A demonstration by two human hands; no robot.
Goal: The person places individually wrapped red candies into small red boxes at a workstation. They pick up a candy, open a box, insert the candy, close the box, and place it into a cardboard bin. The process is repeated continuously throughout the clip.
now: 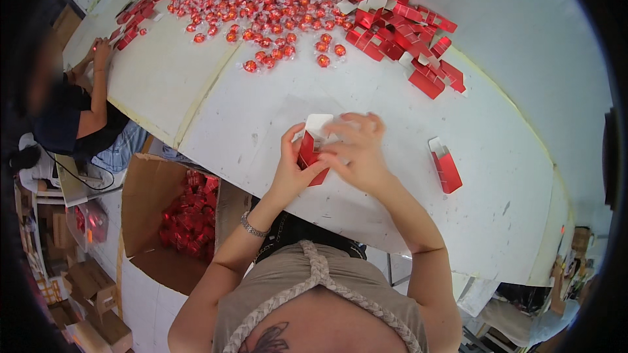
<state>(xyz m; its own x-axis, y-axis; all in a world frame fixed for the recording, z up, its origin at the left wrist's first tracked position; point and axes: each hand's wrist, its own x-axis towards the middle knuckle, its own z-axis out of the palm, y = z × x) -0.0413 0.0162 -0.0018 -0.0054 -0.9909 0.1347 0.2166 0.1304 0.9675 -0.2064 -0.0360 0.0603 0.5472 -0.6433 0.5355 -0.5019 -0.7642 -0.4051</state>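
Above the near part of the white table, my left hand (pixel 291 168) is closed round a small red box (pixel 306 150) whose white end flap stands up. At the box's open top is my right hand (pixel 356 150), its fingers spread and smeared a little by motion; its thumb side meets the box's edge. What lies inside the box is hidden. To the right, apart from both hands, another red box (pixel 446 168) lies with its white flap open. Further off, loose red-wrapped candies (pixel 323 61) in clear twisted wrappers are scattered.
A large heap of wrapped candies (pixel 261 0) covers the far side, with a pile of red boxes (pixel 409 36) to its right. Below the table's left edge stands a big carton (pixel 147 202) holding many red boxes. Another person (pixel 85 104) works at the left.
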